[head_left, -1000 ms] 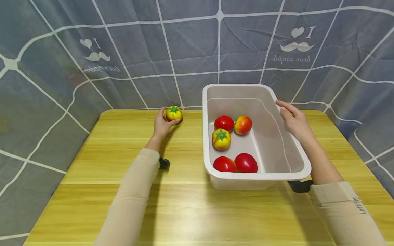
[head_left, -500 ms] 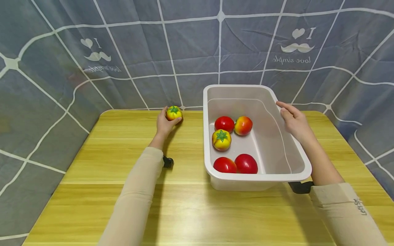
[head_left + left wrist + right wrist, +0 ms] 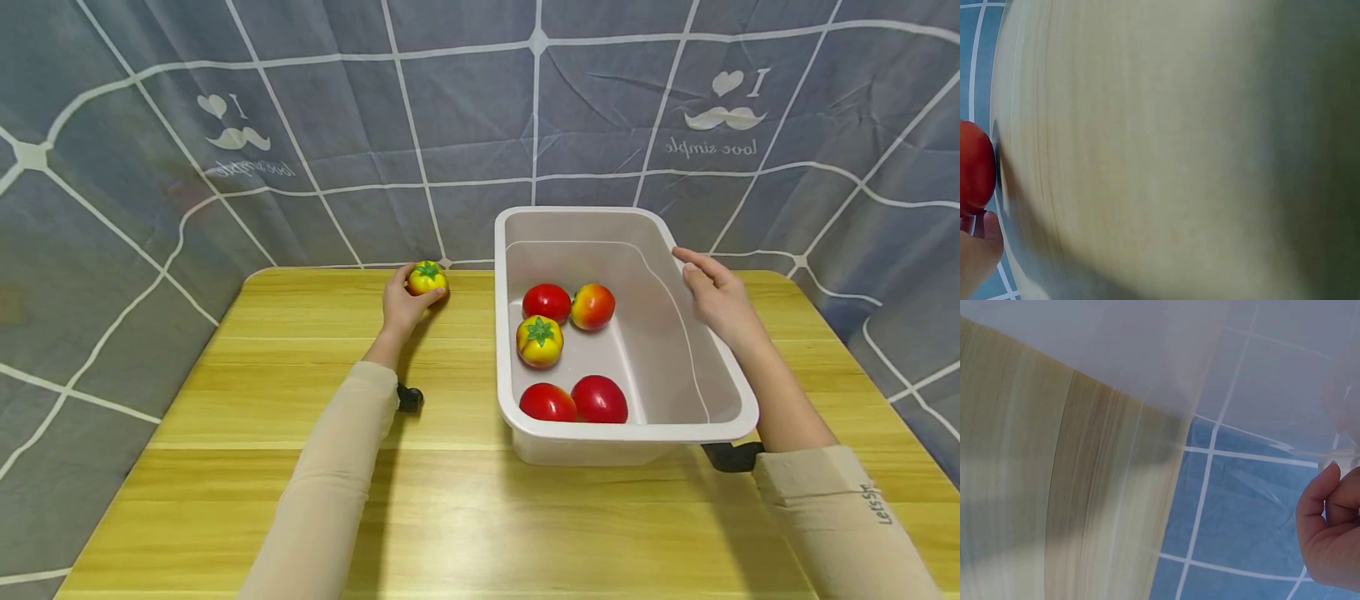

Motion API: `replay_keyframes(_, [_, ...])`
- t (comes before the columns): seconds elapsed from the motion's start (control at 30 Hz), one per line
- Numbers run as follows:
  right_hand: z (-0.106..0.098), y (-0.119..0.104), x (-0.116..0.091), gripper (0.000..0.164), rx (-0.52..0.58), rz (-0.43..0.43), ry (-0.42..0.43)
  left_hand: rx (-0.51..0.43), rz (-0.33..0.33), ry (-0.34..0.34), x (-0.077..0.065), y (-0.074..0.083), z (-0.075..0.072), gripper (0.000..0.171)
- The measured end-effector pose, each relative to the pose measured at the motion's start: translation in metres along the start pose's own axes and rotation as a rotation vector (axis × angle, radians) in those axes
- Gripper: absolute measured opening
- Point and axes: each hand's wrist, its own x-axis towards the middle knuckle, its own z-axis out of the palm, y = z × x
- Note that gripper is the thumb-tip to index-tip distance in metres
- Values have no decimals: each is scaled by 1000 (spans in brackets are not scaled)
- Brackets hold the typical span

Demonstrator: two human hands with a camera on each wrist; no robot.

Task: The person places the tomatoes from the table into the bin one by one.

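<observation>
My left hand grips a toy persimmon, yellow on top with a green leafy cap, at the back edge of the table. Thumb and fingers curve round its sides. From the left wrist view, its red side shows at the left edge, with part of the hand below. My right hand holds the right rim of a pale plastic bin, which tilts up on that side. Inside lie another persimmon, a red-yellow fruit and several red fruits, gathered to the left.
The wooden table extends in front of and beside the bin. A grey-blue curtain with white lines hangs right behind the table's back edge and along both sides. Black wrist mounts sit under both forearms.
My left hand has shifted slightly to the right together with the persimmon, which has turned a little. The right hand, the bin and the fruits in it look unmoved.
</observation>
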Motion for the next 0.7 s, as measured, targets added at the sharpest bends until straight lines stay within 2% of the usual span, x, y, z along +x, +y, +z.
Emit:
replay_keyframes(0.23, [-1,0,1,49,-2,4,-2,-13,12,-33,-2,3,-2,64])
replay_keyframes(0.4, [-1,0,1,49,2,2,-4,23,23,-73,-3,7,-5,64])
replay_keyframes(0.53, [-1,0,1,49,7,-1,-16,33,30,-98,-5,12,-7,66])
replay_keyframes(0.7, [-2,1,2,49,10,-4,-24,1,37,-150,-10,22,-8,68])
